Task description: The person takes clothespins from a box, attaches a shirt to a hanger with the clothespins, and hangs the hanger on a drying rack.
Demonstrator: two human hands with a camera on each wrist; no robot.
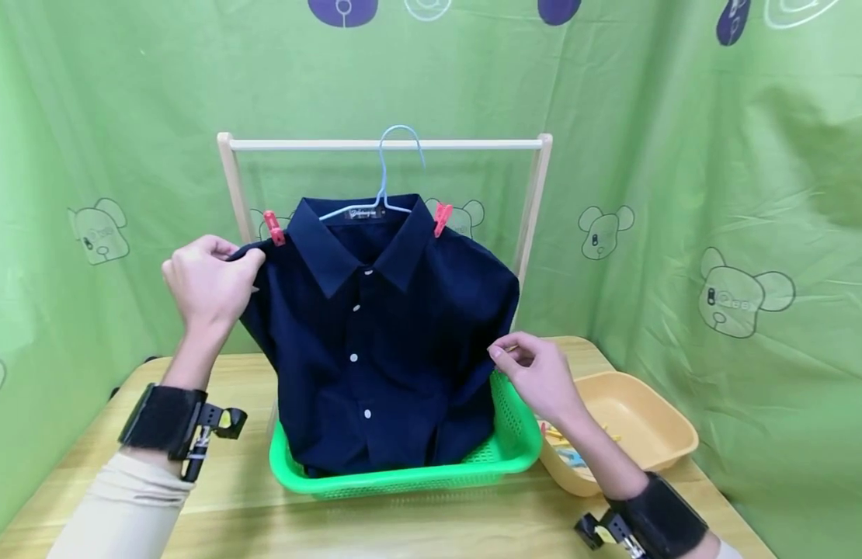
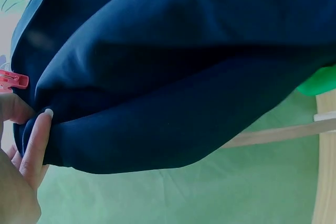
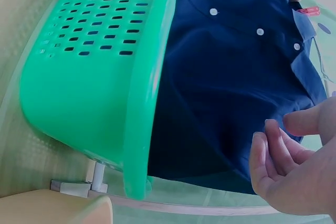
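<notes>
A dark navy button-up shirt (image 1: pixel 396 349) is on a light blue wire hanger (image 1: pixel 384 175), its lower part inside a green basket (image 1: pixel 403 480). One red clothespin (image 1: pixel 273 229) grips the shirt's shoulder on the left, and another red clothespin (image 1: pixel 441 219) sits on the right one. My left hand (image 1: pixel 210 279) pinches the shirt's cloth just outside the left clothespin, with folds gathered at the fingertips in the left wrist view. Beside the lower right sleeve is my right hand (image 1: pixel 536 373), fingers loosely curled. In the right wrist view, nothing shows between its thumb and fingers.
Behind the shirt stands a rack with a white rail (image 1: pixel 298 145) and wooden posts. The hanger's hook reaches above the rail. A pale orange tub (image 1: pixel 655 419) with several coloured clothespins (image 1: pixel 574 456) stands right of the basket on the wooden table (image 1: pixel 249 481). Green curtains surround it.
</notes>
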